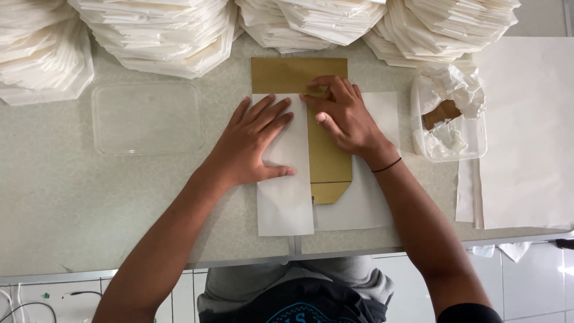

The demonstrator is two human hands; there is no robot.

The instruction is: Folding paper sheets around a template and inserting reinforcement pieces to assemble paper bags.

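A gold-brown cardboard template (pixel 297 74) lies on a white paper sheet (pixel 286 206) in the middle of the counter. The sheet's left part is folded over the template. My left hand (pixel 251 143) lies flat, fingers spread, pressing that folded flap down. My right hand (pixel 341 116) rests on the template and the sheet's right side, fingertips pointing left at the fold's edge near the top. A thin dark band circles the right wrist.
Stacks of folded white paper bags (pixel 173 36) line the far edge of the speckled counter (pixel 60 197). An empty clear plastic tray (pixel 146 116) sits left. A clear tub of white paste (pixel 448 122) sits right, beside large white sheets (pixel 526 131).
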